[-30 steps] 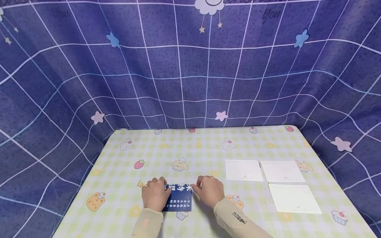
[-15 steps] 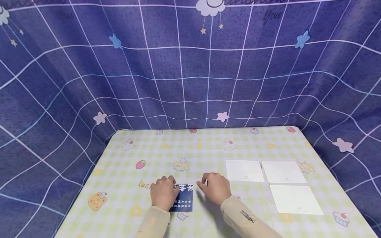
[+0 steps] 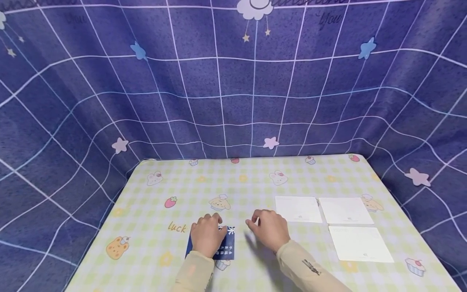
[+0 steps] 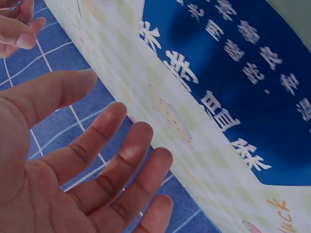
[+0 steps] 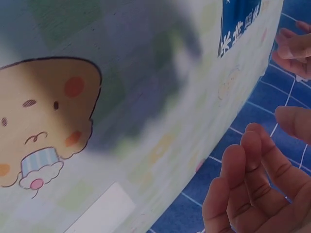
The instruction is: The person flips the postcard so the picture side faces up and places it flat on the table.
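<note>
A dark blue card with white Chinese characters lies flat on the tablecloth in the head view. My left hand hovers over its middle and hides part of it. In the left wrist view, the fingers of that hand are spread and loosely bent, holding nothing, with the card beyond them. To the right of the card, my right hand is raised over the cloth, casting a shadow. Its fingers are relaxed and slightly curved in the right wrist view, with nothing between them.
Three white cards lie face-down-looking on the right: one at the upper left, one at the upper right, one below. A pastel checked tablecloth covers the table. A blue grid-patterned curtain hangs behind.
My left hand has shifted right across the blue card, uncovering its left edge. My right hand has drawn away from the card's upper right corner, to the right. The card stays in place.
</note>
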Available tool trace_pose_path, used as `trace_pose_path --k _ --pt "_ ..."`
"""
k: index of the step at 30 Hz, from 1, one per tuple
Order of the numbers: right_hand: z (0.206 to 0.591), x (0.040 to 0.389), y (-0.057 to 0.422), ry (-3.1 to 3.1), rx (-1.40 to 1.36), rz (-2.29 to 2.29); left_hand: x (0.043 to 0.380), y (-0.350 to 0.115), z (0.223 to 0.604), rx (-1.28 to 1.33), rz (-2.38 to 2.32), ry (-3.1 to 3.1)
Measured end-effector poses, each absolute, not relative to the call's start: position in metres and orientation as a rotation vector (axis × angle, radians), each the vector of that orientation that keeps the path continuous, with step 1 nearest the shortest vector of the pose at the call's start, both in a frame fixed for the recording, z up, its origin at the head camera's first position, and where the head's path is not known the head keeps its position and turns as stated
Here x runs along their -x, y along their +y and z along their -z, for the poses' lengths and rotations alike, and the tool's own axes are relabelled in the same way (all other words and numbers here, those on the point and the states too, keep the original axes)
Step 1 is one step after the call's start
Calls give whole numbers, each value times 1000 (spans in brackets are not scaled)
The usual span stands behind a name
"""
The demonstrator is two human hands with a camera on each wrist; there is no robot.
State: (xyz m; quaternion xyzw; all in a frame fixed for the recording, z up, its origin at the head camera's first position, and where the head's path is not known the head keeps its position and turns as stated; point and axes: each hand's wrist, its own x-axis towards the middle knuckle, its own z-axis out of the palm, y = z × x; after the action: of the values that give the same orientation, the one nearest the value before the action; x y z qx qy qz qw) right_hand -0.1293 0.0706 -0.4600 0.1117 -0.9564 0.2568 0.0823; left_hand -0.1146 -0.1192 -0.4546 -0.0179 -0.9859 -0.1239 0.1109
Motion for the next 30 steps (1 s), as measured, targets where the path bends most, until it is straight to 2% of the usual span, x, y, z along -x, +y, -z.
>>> trace_pose_path --k 30 --pt "454 126 121 -2893 -190 -849 116 -74 441 139 432 -2859"
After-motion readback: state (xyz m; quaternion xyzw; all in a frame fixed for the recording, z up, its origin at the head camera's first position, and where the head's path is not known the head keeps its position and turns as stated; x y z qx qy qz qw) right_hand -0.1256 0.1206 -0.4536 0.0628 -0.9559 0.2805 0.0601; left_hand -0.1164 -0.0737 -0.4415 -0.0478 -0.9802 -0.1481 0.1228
